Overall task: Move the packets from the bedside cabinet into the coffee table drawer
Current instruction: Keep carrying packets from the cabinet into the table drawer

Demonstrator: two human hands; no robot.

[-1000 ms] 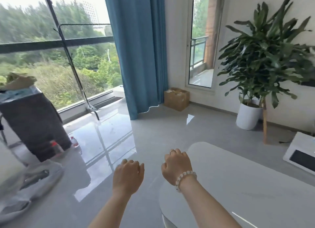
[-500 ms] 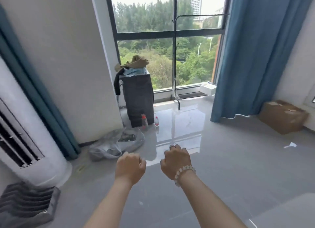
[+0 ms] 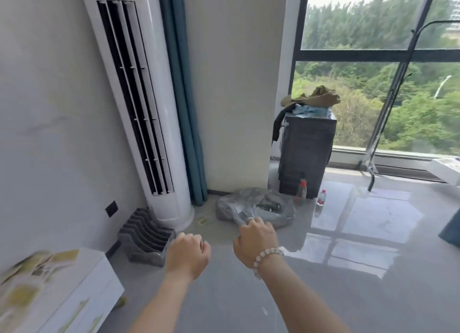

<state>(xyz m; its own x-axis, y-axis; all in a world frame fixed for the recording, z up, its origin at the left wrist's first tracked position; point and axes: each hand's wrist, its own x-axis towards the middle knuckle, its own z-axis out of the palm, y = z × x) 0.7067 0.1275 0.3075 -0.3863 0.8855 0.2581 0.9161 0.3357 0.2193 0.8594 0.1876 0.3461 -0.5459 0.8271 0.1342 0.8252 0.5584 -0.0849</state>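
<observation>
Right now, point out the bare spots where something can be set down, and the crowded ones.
Free: the glossy grey floor right of the crumpled grey plastic bag and two small clear bottles, towards the window sill. Crowded: the corner around the tall white air conditioner, ribbed grey rack and that bag.

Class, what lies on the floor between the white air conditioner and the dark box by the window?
A crumpled grey plastic bag, shown in the head view; a blue curtain hangs behind.
</observation>
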